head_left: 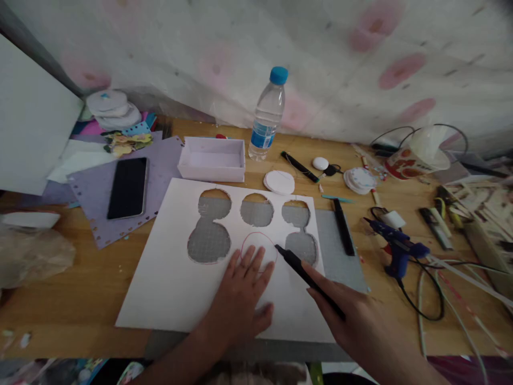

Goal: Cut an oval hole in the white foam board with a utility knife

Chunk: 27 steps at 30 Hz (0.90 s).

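Pressing flat, the left hand (244,289) lies open on the white sheet (168,283), fingertips inside a red drawn circle (258,251). Right hand (352,315) grips a black cutter (306,275), tip at the circle's right edge. Sheet sits on a grey mat (340,256) on the surface; judged light, fairly stiff, weakened around its holes, best held near the circle. Bottle (267,115) behind the sheet: blue label, unreadable.

left hand (240,291) presses flat on the white board (168,283); right hand (352,315) holds a black knife (306,278) at its red circle (258,251).
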Tool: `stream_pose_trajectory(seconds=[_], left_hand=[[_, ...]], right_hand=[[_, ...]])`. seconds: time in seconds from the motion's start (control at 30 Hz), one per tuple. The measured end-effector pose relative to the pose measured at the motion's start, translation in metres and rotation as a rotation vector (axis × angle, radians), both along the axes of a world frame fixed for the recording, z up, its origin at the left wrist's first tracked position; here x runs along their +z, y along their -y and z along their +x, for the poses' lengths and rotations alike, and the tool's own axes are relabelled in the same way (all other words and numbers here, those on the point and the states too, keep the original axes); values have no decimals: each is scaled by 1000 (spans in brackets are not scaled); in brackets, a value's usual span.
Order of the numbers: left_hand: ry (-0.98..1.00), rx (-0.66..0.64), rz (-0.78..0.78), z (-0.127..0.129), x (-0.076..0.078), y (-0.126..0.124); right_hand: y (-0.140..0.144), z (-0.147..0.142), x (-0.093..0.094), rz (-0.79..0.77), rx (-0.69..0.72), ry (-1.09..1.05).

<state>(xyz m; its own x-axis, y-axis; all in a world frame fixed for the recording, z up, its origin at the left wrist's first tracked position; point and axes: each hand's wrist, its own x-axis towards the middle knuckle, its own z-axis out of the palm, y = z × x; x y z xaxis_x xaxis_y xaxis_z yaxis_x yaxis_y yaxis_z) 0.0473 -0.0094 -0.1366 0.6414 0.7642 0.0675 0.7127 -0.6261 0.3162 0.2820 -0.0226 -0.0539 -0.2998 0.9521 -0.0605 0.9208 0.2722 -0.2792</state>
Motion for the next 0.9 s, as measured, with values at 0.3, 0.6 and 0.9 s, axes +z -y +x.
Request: stream_pose_trajectory(seconds=[0.3, 0.6, 0.9], left_hand=[[-12, 1, -8, 0, 0, 0], [-1, 3, 6, 0, -2, 1], [8, 62, 35, 12, -3, 2]], right_hand=[[3, -7, 7, -89, -65, -96], [14, -18, 0, -63, -99, -126], [9, -7, -4, -222, -269, -407]])
